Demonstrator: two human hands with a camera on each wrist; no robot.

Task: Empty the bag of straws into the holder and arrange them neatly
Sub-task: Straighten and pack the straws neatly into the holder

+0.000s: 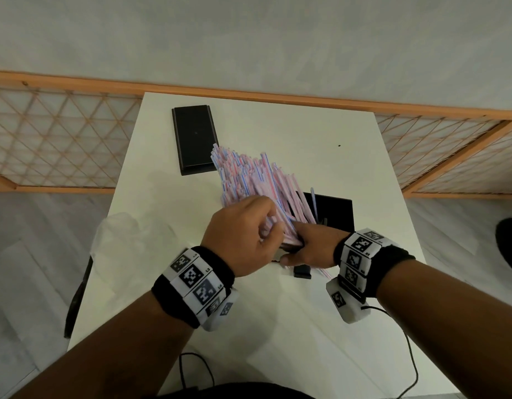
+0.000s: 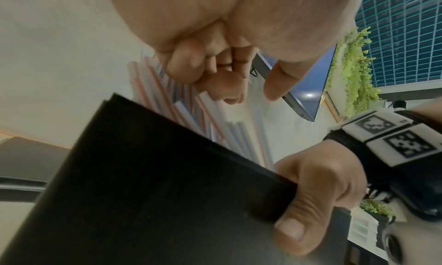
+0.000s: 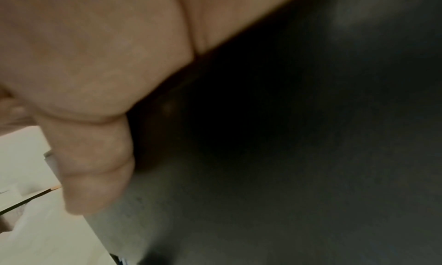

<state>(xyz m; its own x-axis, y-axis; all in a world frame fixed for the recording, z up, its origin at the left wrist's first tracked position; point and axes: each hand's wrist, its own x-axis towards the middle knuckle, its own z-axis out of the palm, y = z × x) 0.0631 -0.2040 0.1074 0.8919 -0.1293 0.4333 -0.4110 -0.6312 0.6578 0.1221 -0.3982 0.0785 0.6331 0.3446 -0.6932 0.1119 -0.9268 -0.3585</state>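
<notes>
While we look down over the white table [image 1: 292,133], the crumpled clear bag [image 1: 125,240] lies at its left edge, flattened and apart from the straws. Farther back, near the far-left corner, a flat black lid [image 1: 194,138] rests on the surface. Toward the middle, our left hand [image 1: 243,234] curls its fingers [image 2: 184,64] around the lower part of the straws [image 1: 249,177], gripping the bundle; the thumb stands a little off from them in the left wrist view. These pink-and-blue striped straws fan out, leaning away toward the far-left, their lower ends inside the black holder [image 1: 335,211], which stands near the middle of the table, tilted. To the right, our right hand [image 1: 312,249] clasps the holder at its near end, thumb [image 2: 306,221] pressed flat on one black wall; the right wrist view shows only palm against dark surface. A black cable [image 1: 404,341] trails over the near-right part of the table.
</notes>
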